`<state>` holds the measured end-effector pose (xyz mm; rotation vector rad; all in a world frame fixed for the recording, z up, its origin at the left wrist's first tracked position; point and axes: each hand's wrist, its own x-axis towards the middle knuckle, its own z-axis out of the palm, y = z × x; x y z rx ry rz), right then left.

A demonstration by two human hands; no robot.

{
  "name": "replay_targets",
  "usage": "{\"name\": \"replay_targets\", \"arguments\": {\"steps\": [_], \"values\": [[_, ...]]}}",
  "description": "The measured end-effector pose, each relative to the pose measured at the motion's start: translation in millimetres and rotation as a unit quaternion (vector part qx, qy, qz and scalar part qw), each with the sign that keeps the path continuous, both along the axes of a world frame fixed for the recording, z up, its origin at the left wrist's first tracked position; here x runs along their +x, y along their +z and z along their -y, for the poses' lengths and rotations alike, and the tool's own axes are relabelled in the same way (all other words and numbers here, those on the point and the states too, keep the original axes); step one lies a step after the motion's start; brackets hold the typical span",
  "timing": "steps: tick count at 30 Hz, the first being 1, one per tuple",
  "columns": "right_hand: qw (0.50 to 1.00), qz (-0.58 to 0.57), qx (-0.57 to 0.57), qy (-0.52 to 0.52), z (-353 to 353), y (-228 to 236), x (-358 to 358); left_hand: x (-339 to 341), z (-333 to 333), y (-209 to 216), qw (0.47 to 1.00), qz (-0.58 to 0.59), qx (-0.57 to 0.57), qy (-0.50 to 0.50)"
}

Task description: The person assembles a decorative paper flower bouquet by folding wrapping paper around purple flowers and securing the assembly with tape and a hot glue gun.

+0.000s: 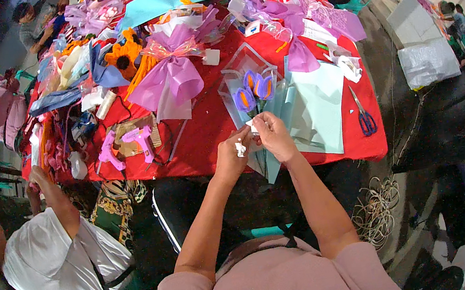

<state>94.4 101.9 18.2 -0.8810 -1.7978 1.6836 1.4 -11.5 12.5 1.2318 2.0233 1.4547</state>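
At the near edge of the red-covered table, a small bouquet of purple and orange tulip-like flowers [253, 90] lies in pale translucent wrapping [233, 78]. My left hand [230, 156] is closed at the bouquet's gathered stem end, with a crumpled white scrap [241, 149] showing against its fingers. From the other side my right hand [276, 139] pinches at the same spot, where a small white piece [251, 125] shows between the hands. The fingers hide exactly what this piece is. A pointed tail of wrapping [270, 166] sticks out below my hands.
Pale green sheets [316, 113] lie right of the bouquet, then scissors [365, 119]. Two pink glue guns [139, 142] rest on the left, with a purple-wrapped bouquet [172, 65] beyond. A person in white [62, 258] sits at my left. Coiled cord [377, 212] lies on the floor.
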Motion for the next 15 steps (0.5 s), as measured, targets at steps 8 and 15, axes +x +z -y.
{"name": "replay_targets", "arguments": {"steps": [8, 15], "values": [[0.997, 0.073, -0.001, 0.016, 5, 2, -6, -7, 19, -14, 0.989, 0.111, -0.004, 0.102], [0.985, -0.004, -0.174, 0.016, -4, 11, -1, -12, 15, -16, 0.97, 0.126, -0.082, 0.192]]}}
